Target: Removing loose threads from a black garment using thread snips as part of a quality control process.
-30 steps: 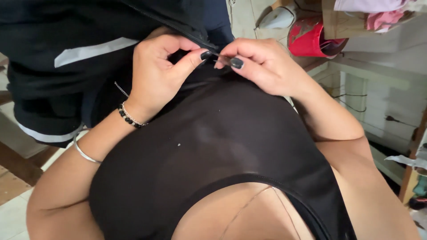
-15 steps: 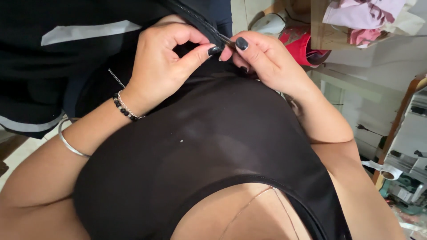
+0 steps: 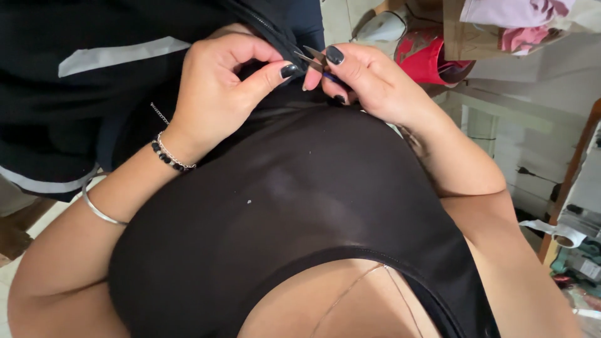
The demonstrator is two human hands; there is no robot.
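My left hand [image 3: 222, 87] pinches the edge of a black garment [image 3: 94, 94] that has grey stripes and a zip seam. My right hand [image 3: 369, 78] grips small metal thread snips [image 3: 311, 57], the blades pointing left at the seam just beside my left thumb. Both hands are close together, almost touching, at the top middle of the head view. Dark polish is on my nails; a bead bracelet and a silver bangle are on my left wrist. My own black top fills the lower part of the view.
A red object [image 3: 432, 59] and a white iron-like shape [image 3: 385, 28] lie behind my right hand. Pink and white cloth [image 3: 513, 22] is piled at the top right. A wooden post [image 3: 573, 175] and clutter stand at the right edge.
The view has shifted and drawn closer. My hands stay together on the garment edge; the snip blades now show between my fingers at the seam.
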